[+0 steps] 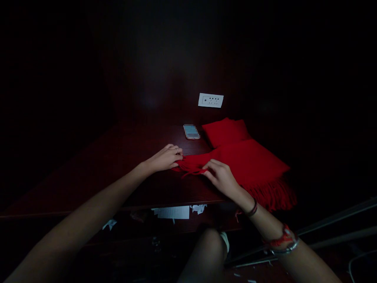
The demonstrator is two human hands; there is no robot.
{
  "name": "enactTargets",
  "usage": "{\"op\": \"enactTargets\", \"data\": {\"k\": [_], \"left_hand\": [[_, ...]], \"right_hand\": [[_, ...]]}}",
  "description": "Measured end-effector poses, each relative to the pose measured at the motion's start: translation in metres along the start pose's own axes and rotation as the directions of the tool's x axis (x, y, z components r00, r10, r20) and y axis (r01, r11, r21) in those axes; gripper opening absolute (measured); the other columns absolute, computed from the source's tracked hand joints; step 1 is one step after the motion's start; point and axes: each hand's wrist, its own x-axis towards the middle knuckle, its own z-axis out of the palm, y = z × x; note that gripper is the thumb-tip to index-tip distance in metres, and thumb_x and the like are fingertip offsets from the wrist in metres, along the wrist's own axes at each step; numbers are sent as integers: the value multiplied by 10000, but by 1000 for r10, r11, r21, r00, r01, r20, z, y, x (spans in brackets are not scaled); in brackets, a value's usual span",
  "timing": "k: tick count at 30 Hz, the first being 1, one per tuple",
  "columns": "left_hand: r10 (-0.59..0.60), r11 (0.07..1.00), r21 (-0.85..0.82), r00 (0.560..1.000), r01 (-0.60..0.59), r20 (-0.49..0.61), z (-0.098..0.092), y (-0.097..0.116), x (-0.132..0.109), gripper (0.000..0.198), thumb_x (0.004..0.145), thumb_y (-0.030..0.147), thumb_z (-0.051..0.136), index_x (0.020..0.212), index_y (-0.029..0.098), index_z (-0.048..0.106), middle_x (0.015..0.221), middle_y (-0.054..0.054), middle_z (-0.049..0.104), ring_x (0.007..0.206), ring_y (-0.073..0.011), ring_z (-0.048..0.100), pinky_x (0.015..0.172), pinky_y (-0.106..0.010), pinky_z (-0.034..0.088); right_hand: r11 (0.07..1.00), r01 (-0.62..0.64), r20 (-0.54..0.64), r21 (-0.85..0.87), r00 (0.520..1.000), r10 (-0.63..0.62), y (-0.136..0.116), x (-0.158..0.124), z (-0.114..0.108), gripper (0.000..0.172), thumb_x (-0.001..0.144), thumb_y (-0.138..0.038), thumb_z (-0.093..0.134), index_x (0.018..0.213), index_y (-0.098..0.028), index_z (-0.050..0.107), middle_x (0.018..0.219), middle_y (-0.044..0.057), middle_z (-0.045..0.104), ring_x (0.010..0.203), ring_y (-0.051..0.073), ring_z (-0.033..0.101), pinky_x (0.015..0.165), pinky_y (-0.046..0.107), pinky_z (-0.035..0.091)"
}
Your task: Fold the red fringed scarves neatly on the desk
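Note:
A red fringed scarf (pixel 247 159) lies partly folded on the dark wooden desk (pixel 141 192), its long fringe hanging at the right. At the scarf's left end, my left hand (pixel 167 157) is closed on the fringe strands, a ring on one finger. A short way to the right, my right hand (pixel 219 175) pinches more of the strands between thumb and fingers. Between the two hands the strands lie stretched and slightly tangled. The exact strands in each grip are too small to make out.
A phone (pixel 191 132) lies behind my hands, near the wall. Above it is a white power socket (pixel 211 100). Below the desk edge are a paper sheet (pixel 173 212) and a crumpled paper piece (pixel 198 208). My knee (pixel 210 243) is under the desk. Surroundings are very dark.

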Motion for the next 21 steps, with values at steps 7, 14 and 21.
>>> {"op": "enactTargets", "data": {"k": [7,14,21], "left_hand": [[-220,974,-84,970,213,-98,-9,-19,-15,267,800,366,433,931,163,546,1037,-71,495,961,-188,442,828,-329,326],[161,960,-243,984,-140,69,0,29,9,210,776,178,434,954,214,540,1038,-23,523,978,-148,445,868,-282,316],[-192,981,50,978,188,79,-19,-18,-25,158,733,116,417,719,168,566,874,-41,527,827,-181,462,753,-325,354]], "right_hand": [[992,120,221,-33,969,-110,-10,-20,13,120,800,-248,470,837,-158,540,852,53,563,814,157,507,755,296,380],[977,55,261,208,959,-109,7,-1,0,156,830,-257,419,864,-175,548,872,33,576,831,124,521,768,255,389],[998,67,303,9,951,-66,15,-17,14,217,809,-335,440,973,-211,509,989,62,488,934,177,449,813,344,360]]}}
